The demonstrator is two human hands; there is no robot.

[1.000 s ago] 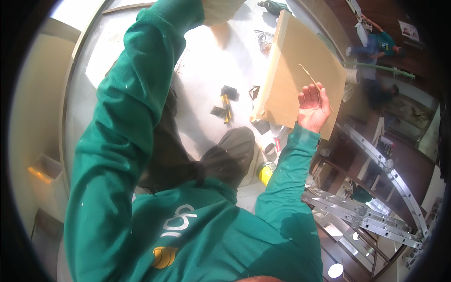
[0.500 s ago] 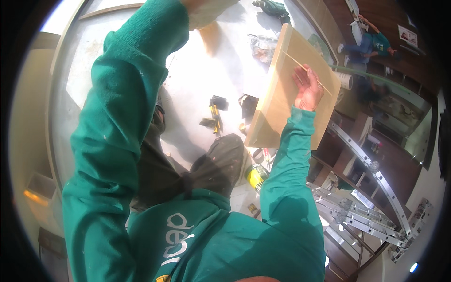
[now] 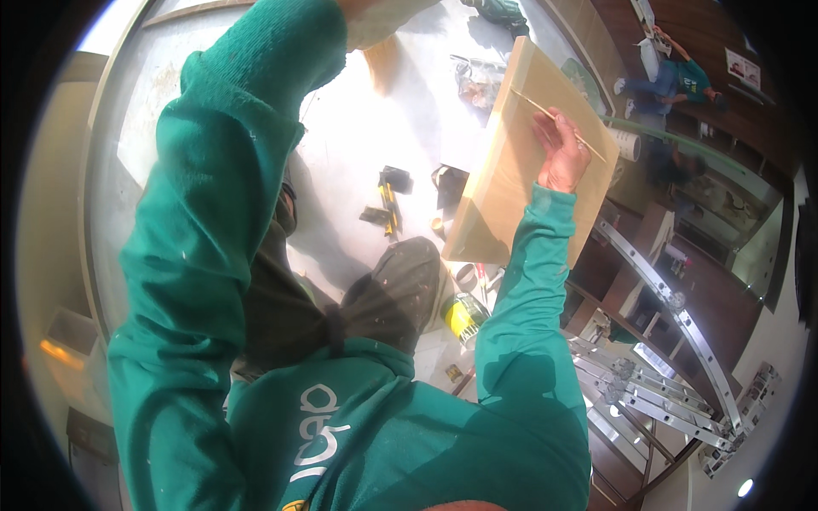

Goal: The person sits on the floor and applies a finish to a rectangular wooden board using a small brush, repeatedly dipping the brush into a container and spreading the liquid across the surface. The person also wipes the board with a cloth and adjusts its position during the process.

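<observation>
A light wooden panel stands tilted on edge at the upper right. My right hand rests against its face, fingers pinched on a thin wooden stick that lies slantwise across the panel. My left arm, in a green sleeve, reaches up to the top edge of the view. Only the wrist of my left hand shows there, next to something pale. Its fingers are cut off by the rim.
Hand tools and a dark case lie on the white floor below. A yellow can stands by my knee. A folded aluminium ladder lies at the right. Another person in a green top is far upper right, near a white bucket.
My right hand has slid up the panel's face with the stick. The view has swung, so the panel and floor tools sit higher and closer.
</observation>
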